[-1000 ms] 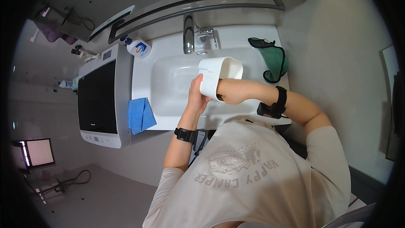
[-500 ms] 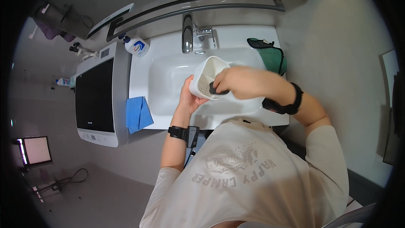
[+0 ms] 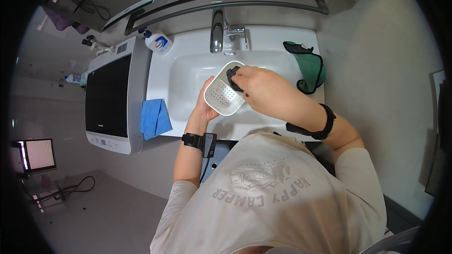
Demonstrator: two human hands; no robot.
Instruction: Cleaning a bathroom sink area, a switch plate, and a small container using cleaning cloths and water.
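Over the sink [image 3: 188,80], my left hand [image 3: 203,107] is closed around the side of a white plastic basket [image 3: 221,95] with small drain holes in its floor. The basket is tilted so that its inside faces up toward me. My right hand [image 3: 249,82] pinches a dark grey cloth [image 3: 231,76] and presses it against the basket's inner wall at the far right. Part of the cloth is hidden behind my fingers.
A chrome faucet [image 3: 216,30] stands behind the basket. On the counter are a white pump bottle [image 3: 158,43], a folded blue cloth [image 3: 156,118] and a green cloth with black edging [image 3: 309,68]. A grey appliance with a dark door [image 3: 108,99] stands at the left.
The basket has been tipped so more of its holed floor shows. My right hand has moved with the cloth from the basket's near part to its far right wall.
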